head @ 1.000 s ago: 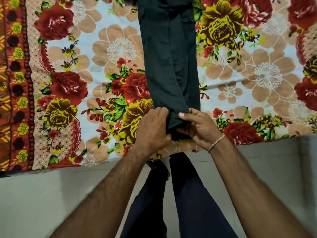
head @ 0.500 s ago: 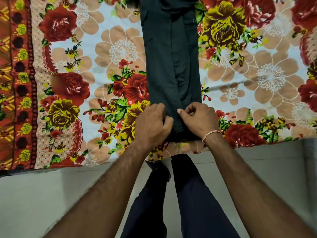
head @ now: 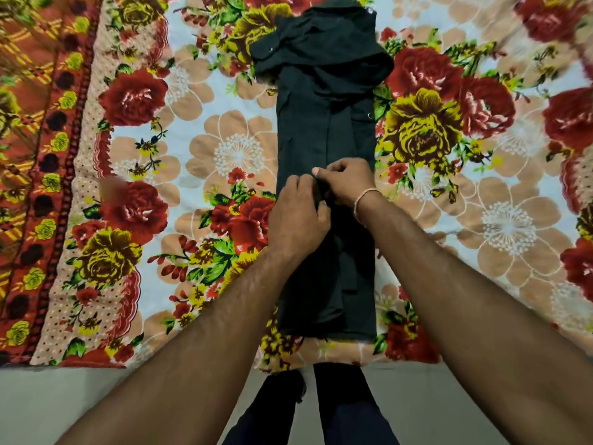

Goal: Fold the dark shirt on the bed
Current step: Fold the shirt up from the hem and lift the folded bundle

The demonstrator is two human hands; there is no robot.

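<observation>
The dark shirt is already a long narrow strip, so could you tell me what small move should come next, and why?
Probably carry the gripped fabric on toward the collar end and lay it flat. The left hand and right hand both pinch cloth near the middle of the dark shirt, which lies as a narrow strip on the floral bedsheet, with its bunched far end still uncovered.

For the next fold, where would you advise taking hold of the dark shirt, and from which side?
I would grip the dark shirt at its near hem, one corner per hand, coming from the bed's near edge. It lies as a long narrow strip running away, so the hem can likely fold up towards the collar.
</observation>
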